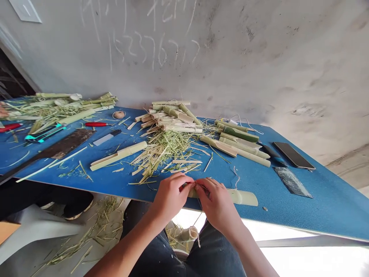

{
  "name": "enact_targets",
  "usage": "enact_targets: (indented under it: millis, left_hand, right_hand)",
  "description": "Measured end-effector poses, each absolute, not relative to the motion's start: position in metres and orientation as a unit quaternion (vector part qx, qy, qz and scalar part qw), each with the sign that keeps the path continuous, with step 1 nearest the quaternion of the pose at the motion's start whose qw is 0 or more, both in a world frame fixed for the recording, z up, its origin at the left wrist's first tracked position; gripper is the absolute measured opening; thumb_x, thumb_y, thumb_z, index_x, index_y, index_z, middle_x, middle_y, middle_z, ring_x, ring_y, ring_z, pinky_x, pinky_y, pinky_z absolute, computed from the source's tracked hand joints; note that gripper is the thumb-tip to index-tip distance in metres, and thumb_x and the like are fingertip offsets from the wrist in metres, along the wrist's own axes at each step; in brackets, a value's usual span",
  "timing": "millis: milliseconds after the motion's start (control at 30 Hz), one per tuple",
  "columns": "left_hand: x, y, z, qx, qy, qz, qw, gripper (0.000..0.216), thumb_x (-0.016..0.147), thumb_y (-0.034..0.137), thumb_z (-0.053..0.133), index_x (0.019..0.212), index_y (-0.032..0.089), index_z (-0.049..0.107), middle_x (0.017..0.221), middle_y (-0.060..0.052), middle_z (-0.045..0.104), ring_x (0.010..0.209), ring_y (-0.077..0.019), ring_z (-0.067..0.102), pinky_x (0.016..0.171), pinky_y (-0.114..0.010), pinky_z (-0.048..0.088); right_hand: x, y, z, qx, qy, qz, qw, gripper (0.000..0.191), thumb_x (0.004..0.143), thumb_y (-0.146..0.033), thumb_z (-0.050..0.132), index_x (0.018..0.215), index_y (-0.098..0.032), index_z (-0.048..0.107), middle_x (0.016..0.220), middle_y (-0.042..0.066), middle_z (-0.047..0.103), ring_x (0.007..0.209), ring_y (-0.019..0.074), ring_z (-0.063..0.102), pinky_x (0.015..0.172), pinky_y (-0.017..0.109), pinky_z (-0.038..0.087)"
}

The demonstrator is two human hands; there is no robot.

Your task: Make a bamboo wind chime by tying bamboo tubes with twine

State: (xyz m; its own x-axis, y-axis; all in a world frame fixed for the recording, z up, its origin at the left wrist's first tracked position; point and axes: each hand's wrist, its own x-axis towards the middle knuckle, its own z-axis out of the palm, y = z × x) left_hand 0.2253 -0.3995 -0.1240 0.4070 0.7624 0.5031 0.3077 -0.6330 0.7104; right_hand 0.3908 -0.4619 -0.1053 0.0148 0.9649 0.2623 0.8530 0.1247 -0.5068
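My left hand (174, 191) and my right hand (215, 202) meet at the table's front edge, fingertips pinched together on a thin twine (197, 219). One strand runs down from them toward a pale roll (191, 233) between my knees. Under both hands lies a split bamboo piece (243, 197), its smooth right end sticking out past my right hand. A loose twine end (236, 177) curls on the table behind it. My fingers hide the exact spot where the twine meets the bamboo.
Bamboo pieces (178, 117) and shavings (165, 148) are heaped at the centre of the blue table (323, 207). A cleaver (70, 143), a small knife (107, 137) and a red-handled tool (96, 124) lie left. Another blade (292, 181) and a phone (293, 155) lie right.
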Motion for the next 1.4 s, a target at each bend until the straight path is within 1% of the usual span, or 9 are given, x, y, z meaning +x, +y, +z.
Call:
enact_targets:
  millis: [100,267,400,733,900,1133,1200,1300,1400]
  left_hand:
    - [0.226,-0.403,-0.129,0.818,0.317,0.430,0.212,0.017,0.102,0.014,0.061,0.101,0.022,0.075,0.096,-0.005,0.079,0.086,-0.0190,0.075,0.077,-0.028,0.058]
    - [0.229,-0.407,-0.132,0.841,0.337,0.409,0.111,0.015,0.104,0.016,0.058,0.092,0.020,0.066,0.085,-0.003,0.073,0.073,-0.0185,0.072,0.062,-0.027,0.054]
    - [0.231,-0.409,-0.132,0.847,0.347,0.396,0.071,0.013,0.105,0.016,0.054,0.094,0.020,0.061,0.088,-0.003,0.069,0.072,-0.0193,0.071,0.060,-0.029,0.054]
    - [0.233,-0.412,-0.131,0.858,0.350,0.375,0.029,0.015,0.106,0.015,0.048,0.095,0.020,0.056,0.087,-0.003,0.066,0.070,-0.0208,0.069,0.058,-0.032,0.055]
    - [0.231,-0.409,-0.123,0.883,0.348,0.313,0.023,0.011,0.103,0.013,0.050,0.095,0.019,0.055,0.089,-0.004,0.064,0.069,-0.0213,0.068,0.057,-0.033,0.055]
    - [0.221,-0.413,-0.123,0.863,0.381,0.330,0.027,0.011,0.095,0.011,0.052,0.091,0.022,0.053,0.085,-0.002,0.062,0.068,-0.0203,0.067,0.059,-0.032,0.055]
    - [0.220,-0.415,-0.123,0.856,0.385,0.343,0.036,0.008,0.095,0.013,0.054,0.092,0.021,0.055,0.085,-0.002,0.063,0.071,-0.0215,0.068,0.062,-0.034,0.056]
    - [0.221,-0.416,-0.123,0.852,0.364,0.372,0.058,0.007,0.099,0.019,0.059,0.105,0.019,0.062,0.094,-0.004,0.069,0.083,-0.0233,0.072,0.072,-0.035,0.059]
    - [0.223,-0.414,-0.122,0.845,0.358,0.389,0.081,0.008,0.103,0.018,0.058,0.105,0.020,0.066,0.094,-0.003,0.072,0.085,-0.0214,0.073,0.076,-0.033,0.059]
  right_hand:
    - [0.390,-0.460,-0.108,-0.662,-0.688,0.090,0.285,0.029,0.109,-0.026,0.044,0.098,-0.024,0.072,0.097,0.006,0.078,0.089,0.0265,0.070,0.076,0.038,0.042]
    - [0.389,-0.460,-0.108,-0.653,-0.692,0.096,0.295,0.032,0.109,-0.026,0.043,0.096,-0.024,0.072,0.097,0.005,0.077,0.090,0.0249,0.070,0.075,0.036,0.040]
    - [0.391,-0.461,-0.106,-0.642,-0.691,0.116,0.311,0.027,0.108,-0.027,0.050,0.093,-0.024,0.071,0.094,0.003,0.077,0.086,0.0219,0.068,0.075,0.034,0.042]
    - [0.393,-0.454,-0.108,-0.642,-0.708,0.047,0.291,0.027,0.107,-0.023,0.051,0.083,-0.023,0.064,0.081,0.000,0.073,0.073,0.0185,0.064,0.067,0.031,0.041]
    - [0.392,-0.455,-0.113,-0.628,-0.705,0.032,0.328,0.024,0.105,-0.023,0.054,0.083,-0.022,0.064,0.077,-0.001,0.071,0.068,0.0170,0.061,0.064,0.029,0.040]
    - [0.391,-0.455,-0.118,-0.624,-0.701,-0.009,0.345,0.024,0.103,-0.022,0.053,0.080,-0.021,0.062,0.072,0.000,0.067,0.061,0.0155,0.056,0.061,0.029,0.036]
    - [0.391,-0.455,-0.119,-0.624,-0.700,-0.017,0.347,0.025,0.103,-0.022,0.053,0.080,-0.021,0.062,0.071,0.000,0.066,0.061,0.0154,0.056,0.061,0.028,0.036]
    - [0.390,-0.454,-0.120,-0.626,-0.696,-0.020,0.350,0.026,0.104,-0.024,0.054,0.080,-0.021,0.061,0.070,-0.001,0.065,0.061,0.0153,0.056,0.061,0.028,0.035]
    - [0.390,-0.455,-0.119,-0.626,-0.696,-0.023,0.351,0.027,0.104,-0.024,0.054,0.078,-0.021,0.060,0.068,-0.001,0.063,0.060,0.0154,0.055,0.060,0.028,0.035]
